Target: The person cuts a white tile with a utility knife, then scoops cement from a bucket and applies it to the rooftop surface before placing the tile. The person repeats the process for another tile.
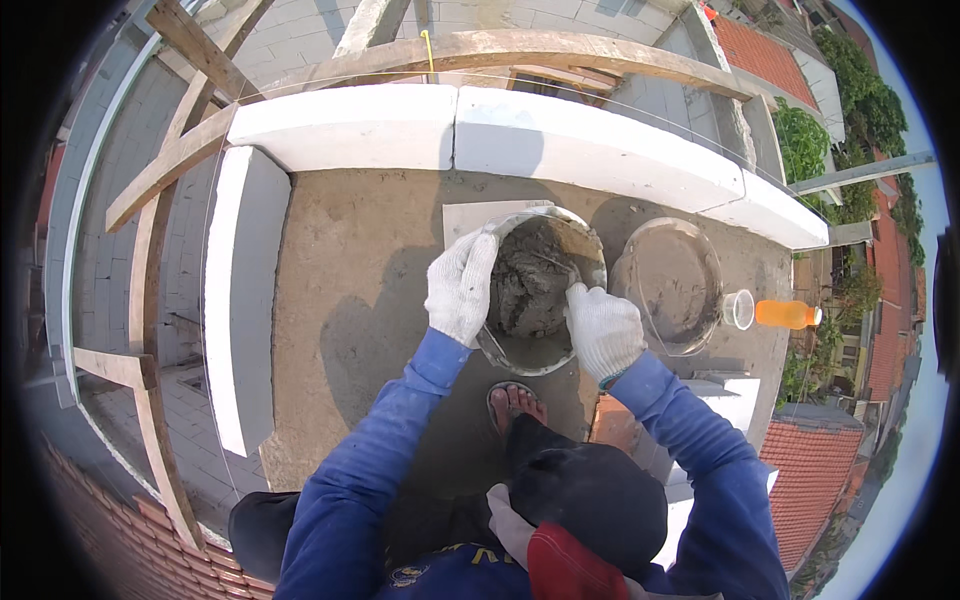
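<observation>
A bucket (588, 236) of wet grey mortar (530, 285) stands in front of me on the concrete surface. My left hand (462, 288), in a white knit glove, is closed on the bucket's left rim. My right hand (606, 332), gloved the same way, is closed over the right side of the bucket, around the handle of what looks like a trowel. Only a thin metal shank (550, 261) shows beyond my fingers; the blade is buried in mortar or hidden. A flat pale board (465, 215) lies partly under the bucket.
Right of the bucket stands a second round tub (716, 290), then a clear plastic cup (738, 309) and an orange bottle (787, 314). White blocks (340, 125) line the far and left edges. Timber beams (550, 46) and a taut string lie beyond. My sandalled foot (516, 402) is near the bucket.
</observation>
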`<state>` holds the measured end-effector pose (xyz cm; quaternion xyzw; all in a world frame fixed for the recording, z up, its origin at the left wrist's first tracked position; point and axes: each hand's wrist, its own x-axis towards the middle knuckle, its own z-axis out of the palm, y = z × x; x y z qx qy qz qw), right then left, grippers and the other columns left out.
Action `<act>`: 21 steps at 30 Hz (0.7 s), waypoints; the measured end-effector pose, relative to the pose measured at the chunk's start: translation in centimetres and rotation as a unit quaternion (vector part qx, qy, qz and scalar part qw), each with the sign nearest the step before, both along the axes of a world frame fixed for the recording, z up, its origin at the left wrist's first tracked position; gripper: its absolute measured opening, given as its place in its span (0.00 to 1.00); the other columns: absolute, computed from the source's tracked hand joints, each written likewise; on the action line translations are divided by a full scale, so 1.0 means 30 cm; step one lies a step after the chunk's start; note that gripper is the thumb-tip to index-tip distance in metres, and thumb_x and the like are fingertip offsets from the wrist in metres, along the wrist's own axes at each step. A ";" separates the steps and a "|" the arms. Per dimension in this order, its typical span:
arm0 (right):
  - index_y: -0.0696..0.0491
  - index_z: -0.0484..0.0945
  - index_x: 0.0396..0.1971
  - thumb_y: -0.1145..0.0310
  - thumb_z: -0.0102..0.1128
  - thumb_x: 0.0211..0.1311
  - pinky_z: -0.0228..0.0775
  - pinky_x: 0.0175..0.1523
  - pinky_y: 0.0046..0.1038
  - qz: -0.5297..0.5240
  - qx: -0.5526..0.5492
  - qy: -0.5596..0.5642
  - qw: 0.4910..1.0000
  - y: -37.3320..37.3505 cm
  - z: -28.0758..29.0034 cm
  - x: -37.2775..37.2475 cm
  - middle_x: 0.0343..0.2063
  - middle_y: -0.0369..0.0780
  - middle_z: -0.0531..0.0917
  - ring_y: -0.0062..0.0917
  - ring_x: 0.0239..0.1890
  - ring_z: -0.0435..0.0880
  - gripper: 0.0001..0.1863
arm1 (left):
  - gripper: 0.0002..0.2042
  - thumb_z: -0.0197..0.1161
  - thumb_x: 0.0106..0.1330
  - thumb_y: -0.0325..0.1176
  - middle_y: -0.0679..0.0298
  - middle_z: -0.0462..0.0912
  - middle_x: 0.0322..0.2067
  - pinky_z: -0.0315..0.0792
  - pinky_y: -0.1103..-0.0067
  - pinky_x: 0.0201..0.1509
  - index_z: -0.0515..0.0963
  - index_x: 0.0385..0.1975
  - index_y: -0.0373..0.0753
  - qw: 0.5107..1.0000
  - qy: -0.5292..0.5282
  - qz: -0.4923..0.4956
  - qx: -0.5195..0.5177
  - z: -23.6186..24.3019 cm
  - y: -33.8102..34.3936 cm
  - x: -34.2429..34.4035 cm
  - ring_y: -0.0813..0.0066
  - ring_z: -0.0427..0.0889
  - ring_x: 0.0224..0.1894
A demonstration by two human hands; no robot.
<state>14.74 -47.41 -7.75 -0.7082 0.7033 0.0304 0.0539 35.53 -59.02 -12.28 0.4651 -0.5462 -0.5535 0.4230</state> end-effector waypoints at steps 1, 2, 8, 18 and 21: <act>0.53 0.80 0.41 0.61 0.68 0.73 0.84 0.36 0.44 0.000 0.011 0.002 1.000 0.029 0.031 0.040 0.30 0.48 0.87 0.46 0.30 0.91 0.11 | 0.19 0.62 0.85 0.40 0.49 0.93 0.54 0.79 0.70 0.65 0.86 0.60 0.29 1.000 -0.019 -0.007 -0.011 -0.004 -0.001 0.014 0.61 0.90 0.56; 0.53 0.80 0.41 0.60 0.68 0.73 0.84 0.35 0.44 -0.006 0.021 0.010 1.000 0.056 0.079 0.066 0.30 0.47 0.87 0.46 0.30 0.91 0.12 | 0.19 0.62 0.85 0.40 0.50 0.93 0.53 0.79 0.70 0.65 0.87 0.59 0.29 1.000 -0.003 -0.003 -0.016 -0.016 0.002 0.013 0.62 0.90 0.56; 0.53 0.81 0.41 0.54 0.64 0.79 0.83 0.36 0.46 -0.035 0.047 0.033 0.998 0.094 0.239 -0.015 0.31 0.48 0.88 0.46 0.33 0.93 0.15 | 0.20 0.62 0.85 0.41 0.51 0.93 0.53 0.79 0.70 0.65 0.87 0.59 0.28 0.998 0.015 0.056 0.004 -0.008 0.029 0.062 0.65 0.90 0.56; 0.57 0.82 0.43 0.46 0.55 0.83 0.83 0.48 0.47 -0.182 0.340 -0.350 0.854 0.048 0.053 0.131 0.36 0.55 0.89 0.54 0.42 0.91 0.25 | 0.18 0.63 0.84 0.39 0.51 0.93 0.51 0.79 0.71 0.63 0.86 0.58 0.28 0.995 0.043 0.087 -0.010 -0.059 0.072 0.040 0.64 0.90 0.54; 0.56 0.82 0.43 0.49 0.60 0.81 0.82 0.41 0.45 -0.103 0.245 -0.306 0.914 0.114 0.077 0.070 0.32 0.51 0.89 0.50 0.35 0.91 0.22 | 0.20 0.64 0.84 0.41 0.54 0.94 0.49 0.79 0.72 0.62 0.86 0.56 0.26 0.989 0.042 0.142 0.019 -0.053 0.058 0.054 0.70 0.89 0.52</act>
